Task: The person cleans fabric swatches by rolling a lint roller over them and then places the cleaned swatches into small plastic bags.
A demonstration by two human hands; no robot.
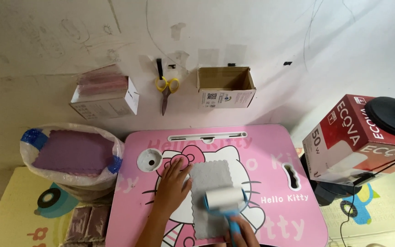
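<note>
Centrally, we note a grey cloth with wavy edges lying flat on the pink counter, over the cartoon cat face printed there. We take this cloth as our landmark.

On the cloth's lower right part sits a lint roller, its white drum across the cloth and its blue handle running down toward the bottom edge of the view. Our right hand has its grip closed round that handle; only part of the hand shows. Our left hand lies flat and open at the cloth's left edge, fingers spread, fingertips touching the cloth, holding nothing.

Up-left of the cloth, a round cup recess is set in the counter; to the cloth's right, a cut-out handle slot; above it, a long narrow groove.

Well left of the cloth, a white woven sack holds mauve cloths. More mauve stacks lie on the floor mat below the sack.

Above the cloth, on the wall: a small box of pink sheets, yellow-handled scissors hanging, and an open cardboard box. Far right of the cloth, a red-and-white carton stands beneath a black round base.
</note>
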